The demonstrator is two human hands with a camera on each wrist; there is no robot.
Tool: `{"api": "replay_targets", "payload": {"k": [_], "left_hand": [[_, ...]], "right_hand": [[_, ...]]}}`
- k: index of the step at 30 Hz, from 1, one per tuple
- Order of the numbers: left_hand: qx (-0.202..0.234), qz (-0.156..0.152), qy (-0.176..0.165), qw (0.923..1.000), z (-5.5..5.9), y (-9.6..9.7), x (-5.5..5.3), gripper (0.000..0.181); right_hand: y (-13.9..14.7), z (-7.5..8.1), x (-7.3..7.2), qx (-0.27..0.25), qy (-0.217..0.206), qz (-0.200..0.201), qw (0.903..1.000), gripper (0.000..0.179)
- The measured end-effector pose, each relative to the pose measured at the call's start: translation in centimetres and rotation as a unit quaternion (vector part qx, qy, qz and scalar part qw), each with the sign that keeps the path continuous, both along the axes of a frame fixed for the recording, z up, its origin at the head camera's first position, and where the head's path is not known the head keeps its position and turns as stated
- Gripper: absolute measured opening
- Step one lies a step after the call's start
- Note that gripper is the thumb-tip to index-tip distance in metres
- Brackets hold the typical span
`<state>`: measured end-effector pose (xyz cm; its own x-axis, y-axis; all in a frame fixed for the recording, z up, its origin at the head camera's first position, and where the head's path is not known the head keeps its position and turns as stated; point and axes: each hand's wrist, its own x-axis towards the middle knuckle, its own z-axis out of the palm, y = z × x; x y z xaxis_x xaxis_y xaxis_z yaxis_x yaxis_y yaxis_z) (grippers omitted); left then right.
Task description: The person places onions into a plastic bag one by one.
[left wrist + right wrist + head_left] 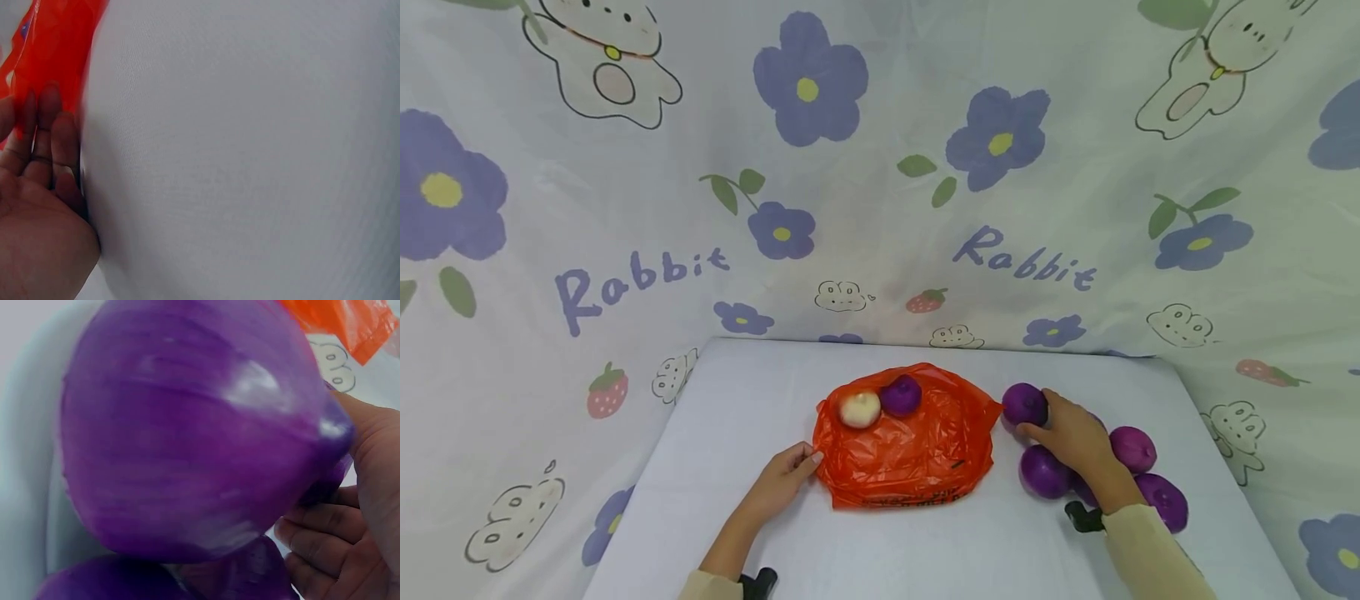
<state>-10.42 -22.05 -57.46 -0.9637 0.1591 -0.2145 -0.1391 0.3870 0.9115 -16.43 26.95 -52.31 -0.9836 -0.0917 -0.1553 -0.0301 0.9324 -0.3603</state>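
A red-orange plastic bag [917, 450] lies spread on the white table. On it sit a purple onion [901, 395] and a cream-coloured round thing [860, 409] with a pinkish edge. My left hand [781, 482] pinches the bag's left edge between thumb and fingers; the left wrist view shows the fingers under the red film [59, 47]. Beside the bag's right corner, my right hand [1071, 435] grips another purple onion [1022, 404] from its right side. In the right wrist view a nearer purple onion [194, 431] hides most of that grasp.
Around and below the right hand lie several more purple onions, among them one in front [1043, 472], one to the right [1132, 449] and one by the sleeve [1163, 502]. A patterned cloth [880, 192] with flowers and rabbits hangs behind the table [760, 375].
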Motion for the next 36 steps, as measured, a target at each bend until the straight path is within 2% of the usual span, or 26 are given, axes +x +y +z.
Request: {"api": "replay_targets", "payload": {"k": [9, 18, 24, 28, 36], "left_hand": [[-0.009, -0.004, -0.001, 0.9999, 0.1, 0.0, -0.1, 0.022], [-0.004, -0.001, -0.001, 1.0, 0.1, 0.0, 0.0, 0.022], [-0.002, 0.008, 0.0, 1.0, -0.1, -0.1, 0.2, 0.02], [-0.001, 0.005, 0.001, 1.0, 0.0, 0.1, 0.1, 0.02], [-0.004, 0.003, -0.002, 1.0, 0.2, 0.0, 0.2, 0.021]], "right_hand": [[0.2, 1.3, 0.1, -0.041, 0.02, -0.015, 0.9989, 0.092], [0.3, 2.1, 0.3, -0.059, 0.003, -0.037, 0.9976, 0.103], [-0.2, 2.5, 0.7, -0.074, 0.022, -0.043, 0.9961, 0.101], [-0.8, 3.4, 1.2, -0.079, 0.035, -0.038, 0.9956, 0.101], [-3.2, 5.5, 2.0, -0.066, 0.06, -0.003, 0.996, 0.096]]}}
